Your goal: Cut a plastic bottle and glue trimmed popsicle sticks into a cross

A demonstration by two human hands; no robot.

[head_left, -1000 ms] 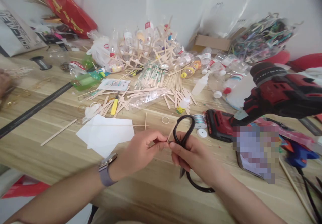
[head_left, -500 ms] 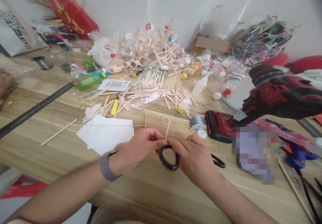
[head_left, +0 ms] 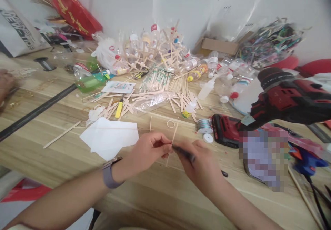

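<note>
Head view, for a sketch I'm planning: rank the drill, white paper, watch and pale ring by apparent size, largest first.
1. Drill
2. White paper
3. Watch
4. Pale ring
Nearness may enlarge the drill and watch.

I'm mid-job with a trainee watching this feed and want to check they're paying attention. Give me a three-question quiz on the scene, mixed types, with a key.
1. True or false: the left hand touches a thin wooden stick.
2. What does the right hand hold?
a) red-and-black drill
b) black scissors
c) yellow-handled screwdriver
3. Fill in: the watch is on the ____ wrist.

Key: 1. True. 2. b. 3. left.
</note>
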